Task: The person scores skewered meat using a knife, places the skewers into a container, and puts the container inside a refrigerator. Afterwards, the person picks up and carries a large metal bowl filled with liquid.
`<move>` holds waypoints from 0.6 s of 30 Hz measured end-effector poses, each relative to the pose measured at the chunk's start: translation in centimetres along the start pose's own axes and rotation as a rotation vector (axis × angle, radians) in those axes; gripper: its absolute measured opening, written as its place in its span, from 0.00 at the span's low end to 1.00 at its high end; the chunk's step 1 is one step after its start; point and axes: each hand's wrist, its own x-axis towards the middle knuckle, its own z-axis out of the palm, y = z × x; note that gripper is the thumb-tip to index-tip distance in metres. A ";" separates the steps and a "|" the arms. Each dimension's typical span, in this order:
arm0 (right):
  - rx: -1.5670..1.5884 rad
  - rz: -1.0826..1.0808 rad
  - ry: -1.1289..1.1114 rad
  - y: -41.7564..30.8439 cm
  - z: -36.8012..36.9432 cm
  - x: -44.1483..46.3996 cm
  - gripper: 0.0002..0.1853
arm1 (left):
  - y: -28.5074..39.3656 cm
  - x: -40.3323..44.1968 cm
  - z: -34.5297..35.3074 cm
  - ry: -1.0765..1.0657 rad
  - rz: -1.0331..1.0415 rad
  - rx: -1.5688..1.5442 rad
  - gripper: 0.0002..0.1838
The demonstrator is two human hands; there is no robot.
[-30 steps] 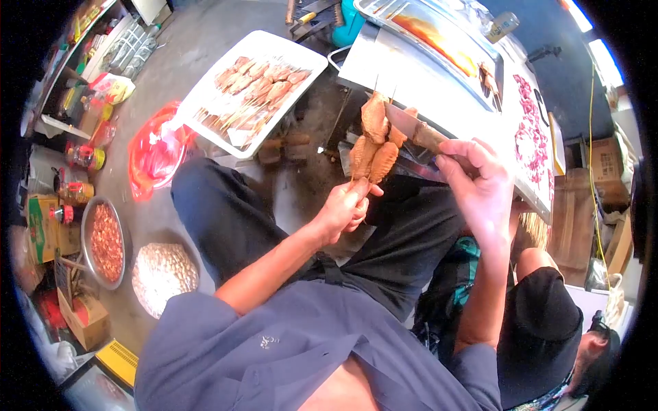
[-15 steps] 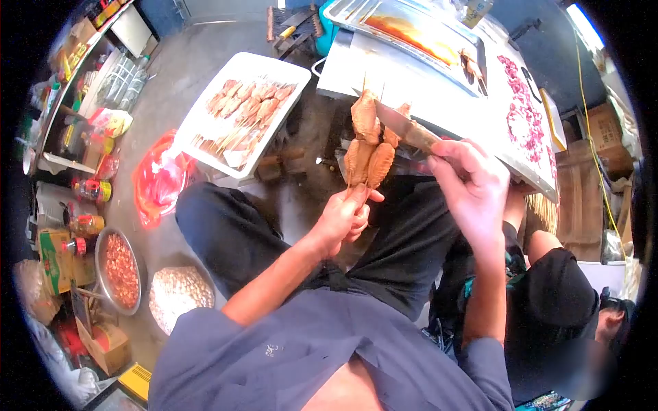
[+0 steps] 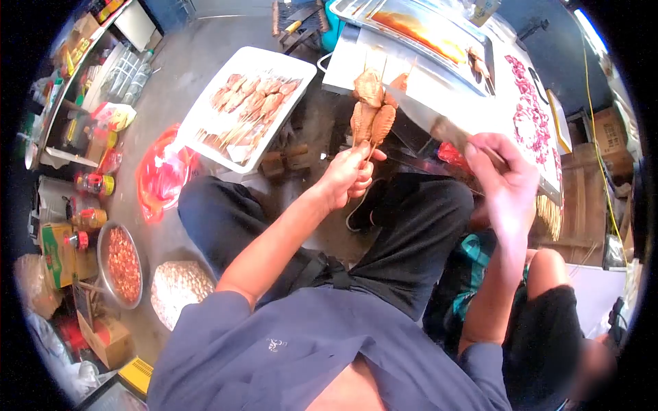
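Note:
My left hand (image 3: 348,177) is closed round the thin sticks of skewered chicken wings (image 3: 372,113), held upright above my lap with brown wings facing me. My right hand (image 3: 504,181) grips the wooden handle of a knife (image 3: 449,130). Its blade points up and left, the tip close to the right-hand wing, partly hidden or blurred. Whether the blade touches the meat I cannot tell. To the left, a white tray (image 3: 245,56) holds several more skewers of wings (image 3: 250,99).
A metal table (image 3: 428,92) bears a sauce-smeared tray (image 3: 380,42) and red meat pieces (image 3: 524,96). On the left floor are a red plastic bag (image 3: 163,175), a metal bowl (image 3: 140,281) of reddish bits and crowded shelves. Another person (image 3: 538,332) sits close at right.
My right hand has drawn the knife down and right, away from the wings. My left hand still holds the skewers at nearly the same place; the view has shifted slightly.

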 end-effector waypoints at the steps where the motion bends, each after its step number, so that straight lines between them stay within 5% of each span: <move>1: -0.005 -0.008 0.004 0.1 -0.3 -0.5 0.04 | 0.1 -0.1 0.1 0.012 0.002 0.025 0.23; 18: -0.063 -0.090 -0.009 0.8 1.1 -1.6 0.04 | -0.7 -0.1 -0.1 0.069 0.071 0.102 0.26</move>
